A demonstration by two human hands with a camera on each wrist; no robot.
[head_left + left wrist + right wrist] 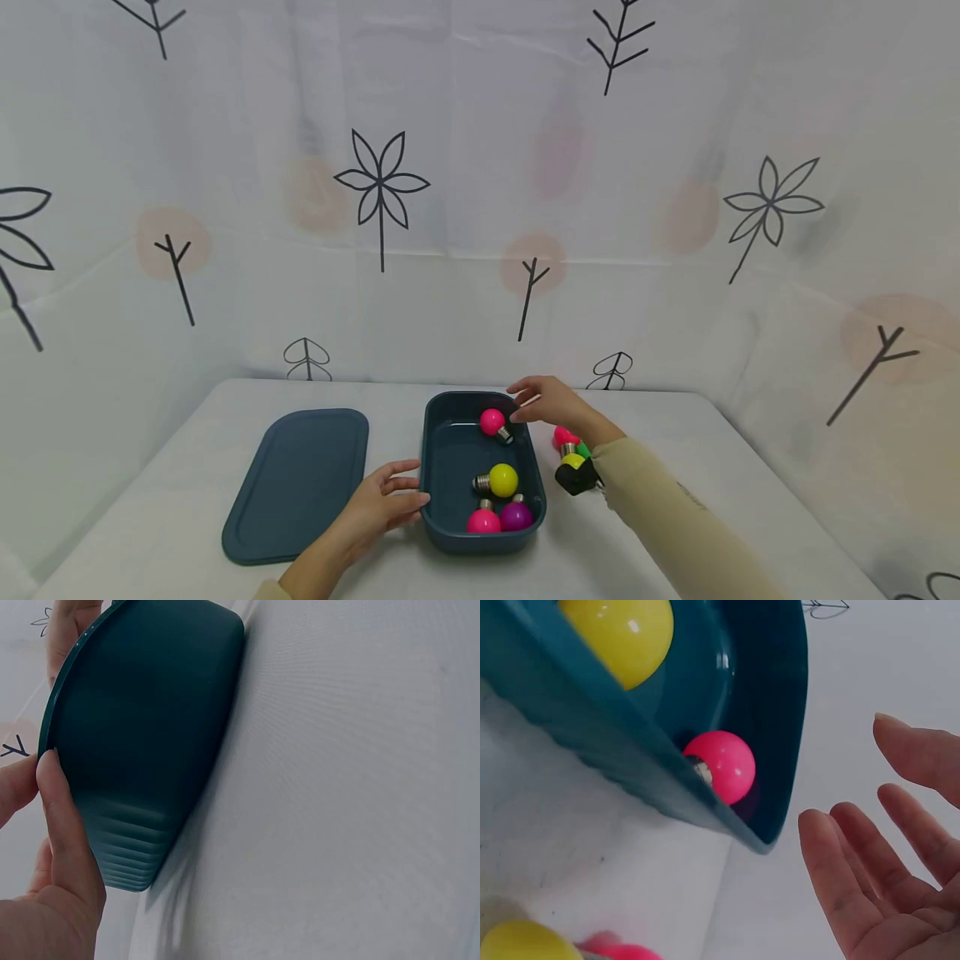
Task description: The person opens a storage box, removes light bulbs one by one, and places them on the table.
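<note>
I see the person's left hand (378, 502) pinching the rim of the blue box (453, 467) on the worktop (397, 575). At the box's near end lie a pink bulb (483, 522) and a purple bulb (516, 517); beyond them, a yellow bulb (504, 481). To the left I have the flat lid (300, 483); to the right, a bulb cluster (573, 477), partly hidden by the sleeve (660, 504). Near the far right corner, the right hand (553, 402) is wide, fingers apart, close to another pink bulb (492, 422) inside. A patterned cloth (465, 317) hangs behind.
</note>
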